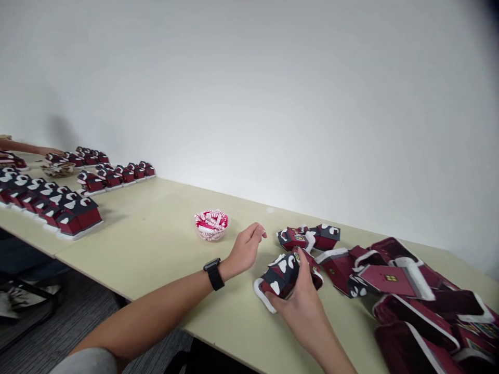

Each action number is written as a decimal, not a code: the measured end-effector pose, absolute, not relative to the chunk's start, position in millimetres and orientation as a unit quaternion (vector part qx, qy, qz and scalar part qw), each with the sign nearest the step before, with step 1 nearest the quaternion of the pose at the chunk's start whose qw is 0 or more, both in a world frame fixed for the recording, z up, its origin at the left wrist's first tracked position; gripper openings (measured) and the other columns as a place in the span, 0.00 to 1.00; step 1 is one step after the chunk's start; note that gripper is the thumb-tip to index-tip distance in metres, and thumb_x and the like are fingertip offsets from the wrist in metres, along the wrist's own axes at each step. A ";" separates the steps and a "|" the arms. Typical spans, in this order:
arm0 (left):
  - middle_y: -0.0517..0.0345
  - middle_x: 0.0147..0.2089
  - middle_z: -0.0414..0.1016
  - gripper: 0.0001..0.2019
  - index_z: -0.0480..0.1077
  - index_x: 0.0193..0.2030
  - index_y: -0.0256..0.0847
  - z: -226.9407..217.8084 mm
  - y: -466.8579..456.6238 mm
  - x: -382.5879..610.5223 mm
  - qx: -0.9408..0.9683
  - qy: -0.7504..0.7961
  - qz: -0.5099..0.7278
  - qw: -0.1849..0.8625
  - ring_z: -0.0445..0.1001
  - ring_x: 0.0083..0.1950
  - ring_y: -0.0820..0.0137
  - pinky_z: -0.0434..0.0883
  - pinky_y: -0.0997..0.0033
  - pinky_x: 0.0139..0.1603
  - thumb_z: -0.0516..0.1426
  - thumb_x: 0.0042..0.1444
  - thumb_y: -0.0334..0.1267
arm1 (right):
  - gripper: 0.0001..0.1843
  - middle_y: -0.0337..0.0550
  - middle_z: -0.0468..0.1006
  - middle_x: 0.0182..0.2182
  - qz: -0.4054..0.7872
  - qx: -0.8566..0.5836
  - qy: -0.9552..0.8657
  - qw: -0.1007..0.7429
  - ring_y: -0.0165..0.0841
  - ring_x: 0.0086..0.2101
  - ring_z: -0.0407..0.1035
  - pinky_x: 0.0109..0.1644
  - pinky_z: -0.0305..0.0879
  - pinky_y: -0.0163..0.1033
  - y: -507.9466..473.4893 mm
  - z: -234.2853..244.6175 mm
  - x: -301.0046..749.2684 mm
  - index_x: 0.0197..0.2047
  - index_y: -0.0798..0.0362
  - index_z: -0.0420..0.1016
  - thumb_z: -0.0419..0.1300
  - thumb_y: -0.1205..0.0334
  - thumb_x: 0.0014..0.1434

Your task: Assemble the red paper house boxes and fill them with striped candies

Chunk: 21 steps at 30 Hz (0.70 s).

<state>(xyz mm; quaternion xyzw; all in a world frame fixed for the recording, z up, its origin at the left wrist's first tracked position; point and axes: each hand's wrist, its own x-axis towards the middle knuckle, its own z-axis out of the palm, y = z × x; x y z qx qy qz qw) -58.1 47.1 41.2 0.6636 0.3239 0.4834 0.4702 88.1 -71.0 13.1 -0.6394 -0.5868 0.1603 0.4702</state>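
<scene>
My right hand (302, 301) grips a small red and dark house-shaped paper box (283, 275) just above the table, fingers wrapped over its roof. My left hand (247, 249), with a black watch on the wrist, hovers between that box and a small clear bowl of red and white wrapped candies (211, 224). Its fingers are loosely curled and pinched together; I cannot make out anything in them. Two more folded house boxes (307, 237) lie just beyond my hands.
A heap of flat, unfolded house boxes (413, 296) covers the table's right end. Rows of finished house boxes (50, 200) stand at the far left, with more (117, 174) by the wall. Another person's arm (27, 148) reaches in at the far left. The table edge (128, 291) runs diagonally.
</scene>
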 end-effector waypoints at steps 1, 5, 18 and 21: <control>0.65 0.26 0.56 0.23 0.65 0.38 0.40 39.6 51.5 -57.5 0.652 0.319 0.493 0.479 0.56 0.27 0.73 0.56 0.71 0.30 0.47 0.70 0.59 | 0.55 0.57 0.66 0.65 0.183 -0.637 -0.587 0.466 0.52 0.62 0.66 0.66 0.63 0.61 -69.0 22.1 90.2 0.75 0.48 0.46 0.70 0.49 0.52; 0.60 0.32 0.67 0.21 0.67 0.37 0.39 40.5 64.6 -59.8 0.639 0.281 0.555 0.453 0.65 0.35 0.72 0.64 0.71 0.40 0.54 0.67 0.57 | 0.51 0.53 0.75 0.56 0.260 -0.566 -0.608 0.492 0.46 0.51 0.76 0.59 0.72 0.55 -58.1 65.8 106.3 0.70 0.47 0.52 0.73 0.50 0.50; 0.46 0.43 0.83 0.26 0.75 0.43 0.35 27.8 75.3 -55.4 0.567 0.276 0.560 0.537 0.81 0.47 0.60 0.74 0.59 0.54 0.72 0.47 0.54 | 0.53 0.57 0.70 0.63 0.126 -0.543 -0.529 0.640 0.49 0.54 0.73 0.58 0.71 0.60 -33.8 34.2 122.1 0.69 0.44 0.54 0.76 0.47 0.46; 0.46 0.41 0.82 0.26 0.72 0.43 0.36 28.5 73.6 -55.0 0.554 0.265 0.560 0.557 0.82 0.47 0.60 0.74 0.58 0.56 0.72 0.48 0.54 | 0.53 0.56 0.67 0.65 0.124 -0.531 -0.535 0.646 0.50 0.56 0.72 0.61 0.69 0.61 -38.1 36.6 119.3 0.69 0.43 0.53 0.75 0.45 0.47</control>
